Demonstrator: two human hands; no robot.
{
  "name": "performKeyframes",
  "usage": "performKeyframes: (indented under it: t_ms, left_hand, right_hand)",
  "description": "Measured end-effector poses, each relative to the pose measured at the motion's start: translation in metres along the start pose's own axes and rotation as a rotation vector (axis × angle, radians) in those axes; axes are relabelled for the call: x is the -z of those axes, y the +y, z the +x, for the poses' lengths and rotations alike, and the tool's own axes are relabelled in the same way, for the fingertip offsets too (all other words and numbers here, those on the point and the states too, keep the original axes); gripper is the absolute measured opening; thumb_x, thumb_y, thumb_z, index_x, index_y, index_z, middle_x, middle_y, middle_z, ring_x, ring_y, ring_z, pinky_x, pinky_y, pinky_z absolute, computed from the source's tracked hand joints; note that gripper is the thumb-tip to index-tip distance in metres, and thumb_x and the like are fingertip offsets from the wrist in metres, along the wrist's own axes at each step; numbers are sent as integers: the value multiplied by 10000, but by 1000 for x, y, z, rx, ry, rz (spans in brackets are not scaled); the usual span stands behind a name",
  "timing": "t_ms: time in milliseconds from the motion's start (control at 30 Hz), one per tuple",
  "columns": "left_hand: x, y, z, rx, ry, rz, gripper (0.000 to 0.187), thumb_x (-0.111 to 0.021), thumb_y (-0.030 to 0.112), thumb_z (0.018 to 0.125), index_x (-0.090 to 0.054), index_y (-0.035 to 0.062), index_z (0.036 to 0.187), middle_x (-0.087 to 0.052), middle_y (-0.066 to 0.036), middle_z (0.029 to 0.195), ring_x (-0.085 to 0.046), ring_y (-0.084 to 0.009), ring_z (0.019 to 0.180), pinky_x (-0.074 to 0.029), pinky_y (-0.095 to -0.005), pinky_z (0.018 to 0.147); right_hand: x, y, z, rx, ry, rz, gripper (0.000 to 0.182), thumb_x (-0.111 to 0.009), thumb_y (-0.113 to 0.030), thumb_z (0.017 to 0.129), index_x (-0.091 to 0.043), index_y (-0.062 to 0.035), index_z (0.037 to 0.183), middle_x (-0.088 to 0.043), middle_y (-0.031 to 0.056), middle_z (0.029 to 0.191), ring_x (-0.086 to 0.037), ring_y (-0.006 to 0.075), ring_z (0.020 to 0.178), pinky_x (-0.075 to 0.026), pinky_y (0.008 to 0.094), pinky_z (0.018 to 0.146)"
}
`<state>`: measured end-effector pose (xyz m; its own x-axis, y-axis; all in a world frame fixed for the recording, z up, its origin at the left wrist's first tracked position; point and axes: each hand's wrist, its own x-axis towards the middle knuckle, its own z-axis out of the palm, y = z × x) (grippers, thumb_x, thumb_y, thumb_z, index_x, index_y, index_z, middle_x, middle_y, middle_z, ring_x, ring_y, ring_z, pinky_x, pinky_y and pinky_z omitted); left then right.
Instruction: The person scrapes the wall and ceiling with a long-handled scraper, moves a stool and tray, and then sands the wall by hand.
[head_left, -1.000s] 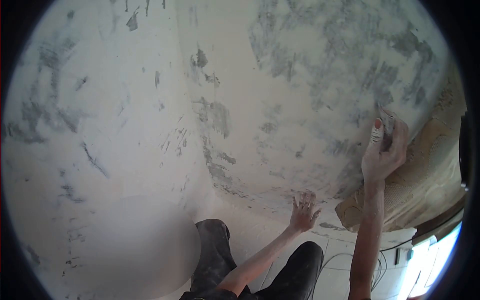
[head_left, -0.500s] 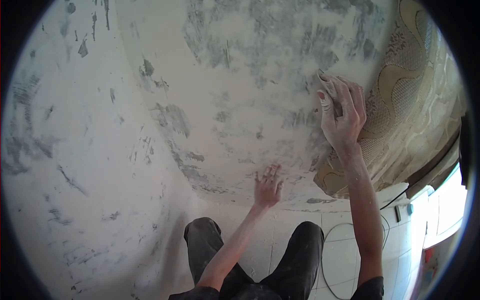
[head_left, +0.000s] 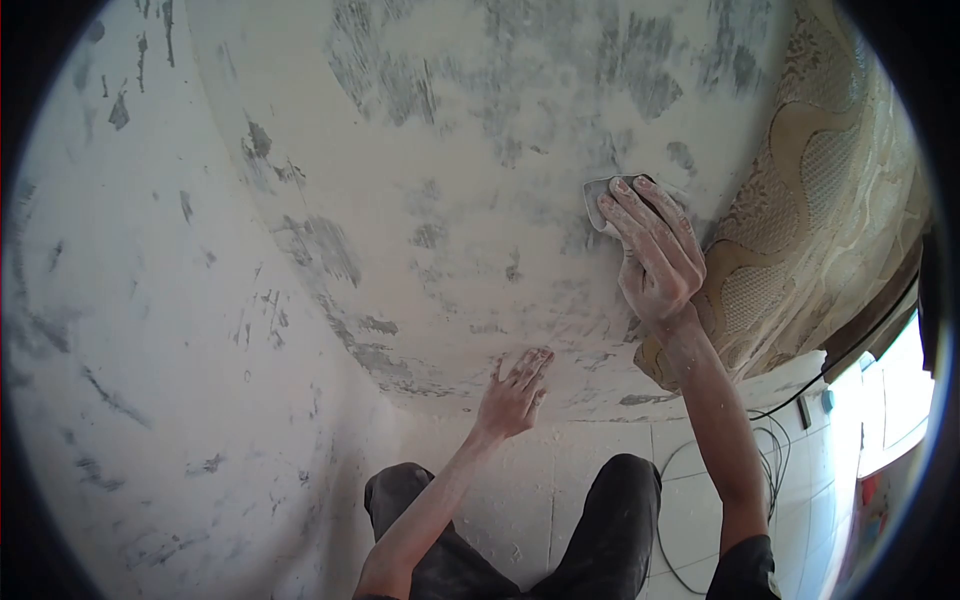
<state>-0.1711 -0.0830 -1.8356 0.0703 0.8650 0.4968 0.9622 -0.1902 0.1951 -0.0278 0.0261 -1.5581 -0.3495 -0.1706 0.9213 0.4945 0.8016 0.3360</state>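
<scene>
My right hand (head_left: 660,255), dusted white, presses a thin grey piece of sandpaper (head_left: 597,203) flat against the patchy plastered wall (head_left: 400,180). Its fingers lie over the sheet, so most of the sandpaper is hidden beneath them. Lower down and to the left, my left hand (head_left: 512,398) rests with outstretched fingers on the bottom part of the same wall, holding nothing. Grey patches show through the white coating around both hands.
Patterned wallpaper (head_left: 770,220) covers the wall right of my right hand. Another patchy wall (head_left: 190,330) meets this one at the left. A dark cable (head_left: 665,530) loops across the tiled floor (head_left: 500,500), near my knees. Bright light enters at the far right.
My right hand has come from a raised, curled pose near the wall to lie against it, pressing the sandpaper down. My left hand sits slightly lower and further left in view.
</scene>
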Motion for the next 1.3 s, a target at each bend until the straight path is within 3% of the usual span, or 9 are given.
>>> performKeyframes:
  t_ms: [200, 300, 433, 600, 700, 800, 1033, 1100, 1300]
  left_hand:
    - [-18, -19, -9, -28, 89, -106, 577, -364, 365, 991, -317, 83, 1492, -303, -118, 1549, -254, -295, 1447, -96, -627, 1144]
    - [-32, -36, -9, 73, 382, -56, 560, -326, 363, 1004, -372, 37, 1457, -329, -164, 1529, -242, -326, 1448, -67, -615, 1151]
    - [-32, -59, -22, 97, 405, -119, 540, -305, 355, 1003, -471, 27, 1399, -412, -158, 1484, -295, -324, 1429, -96, -562, 1164]
    - [-33, -57, -18, 78, 480, -98, 540, -289, 368, 1008, -510, 40, 1376, -453, -109, 1465, -331, -274, 1417, -133, -520, 1169]
    - [-32, -57, -17, 61, 510, -99, 537, -282, 366, 1010, -531, 43, 1360, -478, -109, 1444, -356, -269, 1405, -151, -505, 1167]
    - [-27, -63, -18, 23, 508, -64, 537, -280, 364, 1011, -550, 36, 1341, -510, -108, 1416, -389, -267, 1386, -177, -491, 1164]
    - [-12, -53, -19, 40, 508, -178, 540, -273, 361, 1014, -569, 28, 1318, -542, -109, 1385, -432, -274, 1356, -212, -499, 1153]
    - [-12, -55, -19, 36, 514, -187, 538, -278, 353, 1010, -567, 20, 1317, -544, -123, 1380, -440, -286, 1350, -224, -506, 1148]
    - [-9, -53, -17, 52, 509, -203, 538, -291, 350, 998, -577, 11, 1302, -567, -131, 1353, -468, -305, 1326, -229, -512, 1146]
  right_hand:
    - [-34, -38, -119, 120, -250, 151, 327, -638, -69, 844, -692, -191, 1142, -697, -11, 1137, -683, 141, 933, -584, 265, 799]
    - [-42, -64, -216, 234, -395, 204, 308, -670, -123, 839, -686, -198, 1137, -700, -31, 1121, -681, 100, 781, -578, 223, 736]
    - [-27, -47, -169, 408, -406, 252, 245, -688, -125, 829, -708, -198, 1062, -720, -47, 1022, -683, 88, 768, -571, 228, 718]
    - [-17, -37, -75, 77, -246, 218, 307, -663, -61, 830, -698, -212, 1095, -707, -44, 1062, -682, 79, 817, -576, 249, 732]
    - [-25, -49, -196, 275, -487, 272, 319, -654, -41, 828, -703, -207, 1096, -714, -28, 1066, -689, 92, 828, -581, 260, 753]
    - [-18, -57, -207, 387, -649, 306, 314, -651, -33, 828, -705, -203, 1086, -730, -17, 954, -690, 93, 796, -582, 255, 728]
    - [-21, -47, -120, 98, -270, 173, 362, -647, -36, 820, -682, -209, 1137, -725, -45, 922, -668, 70, 730, -572, 271, 725]
    - [-35, -47, -201, 215, -465, 295, 344, -658, -54, 819, -686, -201, 1129, -726, -57, 925, -669, 71, 733, -567, 287, 763]
    - [-30, -35, -143, 393, -377, 155, 403, -631, -115, 855, -639, -257, 1232, -695, -49, 1060, -653, 54, 864, -559, 261, 815]
